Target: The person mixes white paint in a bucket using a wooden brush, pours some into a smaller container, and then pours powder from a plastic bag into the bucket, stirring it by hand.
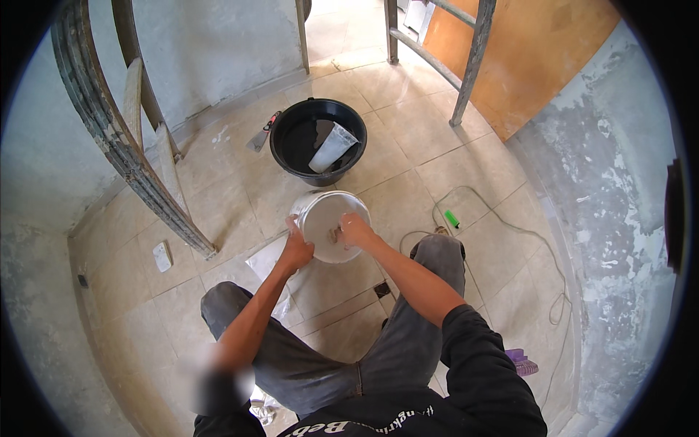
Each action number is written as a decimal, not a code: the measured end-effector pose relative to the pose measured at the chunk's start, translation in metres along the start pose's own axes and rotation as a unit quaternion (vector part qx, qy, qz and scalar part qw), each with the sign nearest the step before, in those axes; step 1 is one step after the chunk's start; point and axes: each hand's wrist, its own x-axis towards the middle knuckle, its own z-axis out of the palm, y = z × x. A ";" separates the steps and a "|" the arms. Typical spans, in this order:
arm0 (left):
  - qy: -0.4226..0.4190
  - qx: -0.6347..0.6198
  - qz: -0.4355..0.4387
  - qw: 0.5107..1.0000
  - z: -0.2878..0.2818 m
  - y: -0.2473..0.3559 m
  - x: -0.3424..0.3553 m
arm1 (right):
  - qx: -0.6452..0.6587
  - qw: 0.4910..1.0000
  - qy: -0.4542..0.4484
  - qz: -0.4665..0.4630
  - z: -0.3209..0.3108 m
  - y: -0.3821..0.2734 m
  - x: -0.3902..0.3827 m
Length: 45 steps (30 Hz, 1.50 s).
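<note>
A white bucket (317, 211) stands tilted on the tiles in front of me, with a pale, greyish material inside it. My left hand (295, 249) is closed on the bucket's left rim. Over the bucket's opening, my right hand (354, 230) has its fingers curled together near a small brownish thing at the pale material; what they hold I cannot make out. Just beyond stands a black tub (320, 177) with dark liquid. A whitish plastic scoop-like container (332, 149) leans inside it. A putty knife (259, 138) with a red and dark handle rests against the tub's left side.
A wooden ladder (120, 138) rises at the left, another ladder (473, 65) at the back right. A thin cable (502, 218) loops across the floor by a green object (452, 218). White sheeting (269, 262) lies left of the bucket. A purple object (521, 362) lies at the right.
</note>
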 end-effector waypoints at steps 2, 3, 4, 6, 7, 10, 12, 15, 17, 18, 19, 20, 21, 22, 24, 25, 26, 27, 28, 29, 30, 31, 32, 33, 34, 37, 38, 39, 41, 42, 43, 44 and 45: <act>0.014 0.000 -0.019 1.000 -0.001 0.001 -0.001 | 0.002 1.000 0.026 -0.011 -0.006 0.000 0.005; 0.014 -0.001 -0.019 1.000 -0.001 0.002 -0.002 | 0.002 1.000 0.026 -0.011 -0.008 0.002 0.006; 0.014 -0.014 -0.030 0.999 0.000 0.007 -0.004 | 0.041 0.996 0.078 -0.001 -0.013 0.001 0.005; 0.015 -0.028 -0.042 0.999 0.000 0.012 -0.005 | 0.079 0.989 0.128 0.008 -0.009 0.002 0.006; 0.019 -0.026 -0.042 0.999 0.002 0.014 -0.004 | 0.018 0.976 0.216 -0.011 -0.003 0.004 0.004; 0.042 -0.019 -0.019 0.999 0.005 -0.008 0.002 | 0.006 0.982 0.187 0.012 0.008 0.001 -0.002; 0.061 -0.015 0.007 0.998 0.004 -0.018 0.006 | 0.055 0.994 0.070 0.056 0.000 -0.011 -0.006; 0.049 0.017 0.013 0.999 0.005 -0.022 0.003 | 0.030 0.999 0.022 0.031 -0.005 -0.018 -0.013; 0.021 0.020 -0.013 0.999 0.004 -0.019 0.004 | 0.244 0.967 -0.058 0.049 -0.014 -0.017 -0.009; 0.021 0.019 -0.015 0.999 0.006 -0.019 0.001 | 0.245 0.966 -0.059 0.049 -0.011 -0.015 -0.007; 0.033 0.090 0.012 0.995 0.009 -0.016 0.000 | 0.235 0.972 0.018 0.016 -0.009 -0.011 -0.003; 0.045 0.160 0.038 0.985 0.011 -0.013 -0.001 | 0.224 0.970 0.095 -0.017 -0.006 -0.007 0.000; 0.044 0.160 0.039 0.985 0.010 -0.009 -0.001 | 0.223 0.970 0.096 -0.016 -0.003 -0.002 0.002; 0.023 0.136 0.024 0.990 0.009 -0.002 -0.001 | 0.098 0.974 0.199 -0.044 -0.001 0.002 0.003; -0.001 0.112 0.012 0.994 0.009 0.002 0.000 | -0.032 0.952 0.297 -0.069 0.006 0.010 0.003; 0.006 0.090 0.022 0.996 0.009 0.001 -0.001 | -0.028 0.966 0.252 -0.052 0.011 0.009 0.003; 0.012 0.067 0.032 0.997 0.008 -0.001 -0.001 | -0.024 0.978 0.206 -0.035 0.015 0.009 0.002; 0.011 0.068 0.034 0.997 0.008 -0.003 -0.001 | -0.025 0.977 0.209 -0.034 0.018 0.008 0.003; 0.017 0.059 0.034 0.998 0.007 -0.004 -0.002 | 0.012 0.992 0.123 -0.017 0.020 0.005 0.002; 0.023 0.049 0.033 0.998 0.007 -0.005 -0.002 | 0.049 0.998 0.037 0.001 0.020 0.003 0.003; 0.024 0.047 0.035 0.998 0.006 -0.006 -0.001 | 0.046 0.998 0.037 0.001 0.017 0.004 0.003; 0.022 0.066 0.052 0.996 0.006 -0.004 -0.003 | 0.028 0.994 0.091 -0.048 0.014 0.006 0.002; 0.020 0.085 0.068 0.994 0.007 -0.002 -0.004 | 0.010 0.985 0.145 -0.095 0.011 0.007 0.001; 0.019 0.087 0.065 0.994 0.010 -0.002 -0.004 | 0.013 0.985 0.143 -0.095 0.007 0.009 0.002; 0.026 0.086 0.044 0.995 0.006 -0.004 -0.006 | 0.119 0.983 0.126 -0.051 -0.010 -0.009 -0.001; 0.031 0.091 0.045 0.994 0.007 -0.007 -0.001 | 0.093 0.978 0.184 -0.011 -0.008 -0.007 0.001; 0.030 0.102 0.063 0.992 0.010 -0.008 0.000 | -0.034 0.966 0.254 -0.019 0.003 0.002 0.002; 0.026 0.100 0.061 0.993 0.014 -0.010 -0.002 | -0.034 0.967 0.252 -0.014 0.016 0.009 0.001; 0.036 0.081 0.034 0.996 0.016 -0.003 0.000 | -0.076 0.966 0.235 -0.077 0.026 0.011 0.002; 0.033 0.080 0.037 0.996 0.016 0.000 0.000 | -0.090 0.964 0.231 -0.095 0.030 0.013 0.001; 0.029 0.081 0.027 0.996 0.014 0.003 -0.003 | -0.028 0.983 0.166 -0.079 0.029 0.005 -0.001; 0.025 0.081 0.018 0.996 0.012 0.004 -0.005 | 0.034 0.993 0.100 -0.062 0.025 0.000 -0.004; 0.024 0.082 0.017 0.996 0.013 0.000 -0.005 | 0.035 0.992 0.100 -0.061 0.020 -0.003 -0.006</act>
